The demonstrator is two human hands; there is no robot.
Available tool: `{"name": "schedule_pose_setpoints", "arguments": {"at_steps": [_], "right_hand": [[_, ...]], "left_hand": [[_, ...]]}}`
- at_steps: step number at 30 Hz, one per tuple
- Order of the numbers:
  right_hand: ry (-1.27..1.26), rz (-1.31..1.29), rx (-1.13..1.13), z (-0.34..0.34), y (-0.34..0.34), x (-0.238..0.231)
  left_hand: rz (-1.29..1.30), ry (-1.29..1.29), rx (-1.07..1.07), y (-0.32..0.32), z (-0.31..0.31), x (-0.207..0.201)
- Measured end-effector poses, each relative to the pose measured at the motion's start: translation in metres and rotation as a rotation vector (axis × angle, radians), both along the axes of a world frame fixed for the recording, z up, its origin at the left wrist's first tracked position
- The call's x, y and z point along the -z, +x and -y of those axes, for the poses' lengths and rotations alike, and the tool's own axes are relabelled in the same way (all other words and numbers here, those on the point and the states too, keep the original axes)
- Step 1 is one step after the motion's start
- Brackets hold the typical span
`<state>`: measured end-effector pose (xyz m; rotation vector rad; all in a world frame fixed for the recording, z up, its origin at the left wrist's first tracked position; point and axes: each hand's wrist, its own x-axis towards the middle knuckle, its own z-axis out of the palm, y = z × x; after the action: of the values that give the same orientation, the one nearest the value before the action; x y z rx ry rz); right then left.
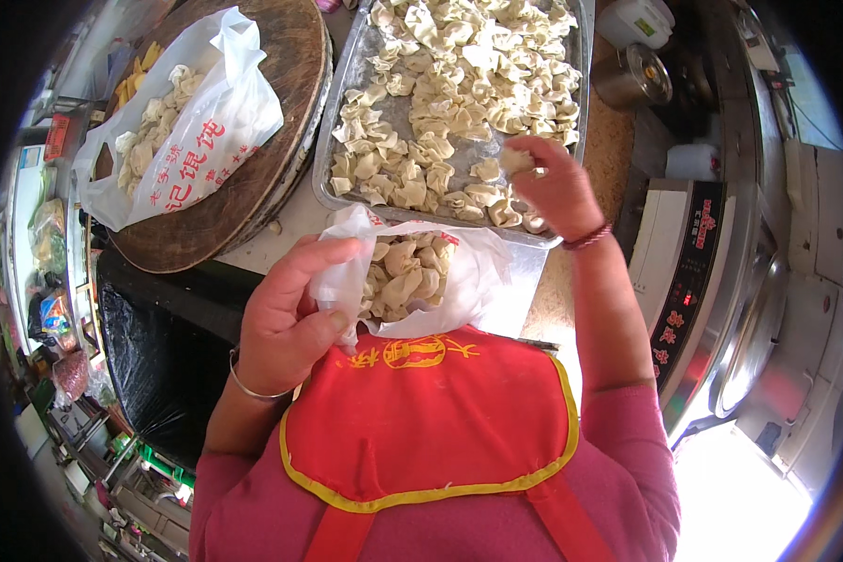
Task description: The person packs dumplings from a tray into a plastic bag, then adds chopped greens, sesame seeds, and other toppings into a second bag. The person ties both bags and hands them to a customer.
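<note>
A white plastic bag (478,281) sits right in front of my red apron, its mouth spread and several wontons (405,273) inside. My left hand (295,304) grips the bag's left edge between thumb and fingers. Over the near right corner of a metal tray (421,215), my right hand (554,187) is closed around a pale wonton (518,161), which its fingers partly hide. Many more wontons (478,84) lie across the tray, packed more thickly toward the far side. Bare metal shows between the ones nearest my right hand.
At the left, a round wooden board (239,220) carries another plastic bag (239,112) of wontons. Below it stands a bin lined with black plastic (159,347). A steel cooker (688,272) with a control panel is on the right, and a lidded metal pot (635,75) stands beyond the tray.
</note>
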<state>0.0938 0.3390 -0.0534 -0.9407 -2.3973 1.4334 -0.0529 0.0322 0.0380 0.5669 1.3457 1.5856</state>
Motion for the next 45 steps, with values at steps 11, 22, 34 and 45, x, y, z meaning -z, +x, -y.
{"name": "schedule_pose_setpoints", "arguments": {"at_steps": [11, 22, 34, 45], "right_hand": [[0.139, -0.087, -0.202, 0.096, -0.003, -0.07], [0.638, 0.682, -0.129, 0.06, 0.01, -0.013], [0.473, 0.29, 0.013, 0.042, 0.018, 0.019], [-0.38, -0.396, 0.016, 0.081, 0.006, -0.057]], "left_hand": [[0.108, 0.037, -0.184, 0.001, -0.007, -0.003], [0.021, 0.002, -0.098, 0.002, -0.008, -0.001], [-0.018, 0.02, -0.046, -0.001, -0.003, 0.001], [0.103, 0.085, -0.12, -0.002, -0.009, 0.001]]}}
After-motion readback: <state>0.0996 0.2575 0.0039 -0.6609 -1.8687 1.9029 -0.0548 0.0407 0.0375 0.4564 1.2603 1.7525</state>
